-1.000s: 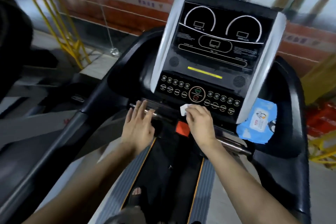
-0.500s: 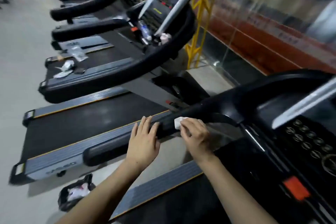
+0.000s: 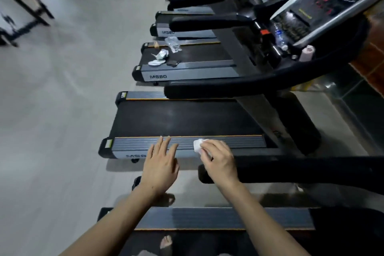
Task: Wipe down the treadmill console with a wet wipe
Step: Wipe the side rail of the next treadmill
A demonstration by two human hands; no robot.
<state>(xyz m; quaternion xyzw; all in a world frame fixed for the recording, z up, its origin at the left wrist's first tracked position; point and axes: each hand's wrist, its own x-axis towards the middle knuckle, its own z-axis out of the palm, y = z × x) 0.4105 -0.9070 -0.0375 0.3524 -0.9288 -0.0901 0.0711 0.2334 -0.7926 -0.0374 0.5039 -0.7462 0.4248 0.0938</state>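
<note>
Along the right side of the scene, a row of treadmills recedes toward the far edge, each with its deck running left to right. The neighbouring treadmill (image 3: 187, 118) lies just beyond the hands, with its grey side rail (image 3: 187, 144) closest. Nearer, a black padded handrail (image 3: 301, 169) of the person's own machine extends from its rounded end at centre out to the right edge; its long axis runs left to right. The console of this machine is not in view; judged from the handrail's direction, it lies off to the right, so the right hand is the nearer one for a return to it. Another machine's console (image 3: 324, 4) shows at far right, well apart from both hands. The right hand (image 3: 220, 161) sits over the handrail's end, fingers curled and pinching a bunched white wet wipe (image 3: 198, 145) that protrudes on its far-left side. The left hand (image 3: 161, 167) hovers just left of the handrail end, fingers straight and slightly spread, holding nothing. Whether either hand touches the handrail cannot be determined.
</note>
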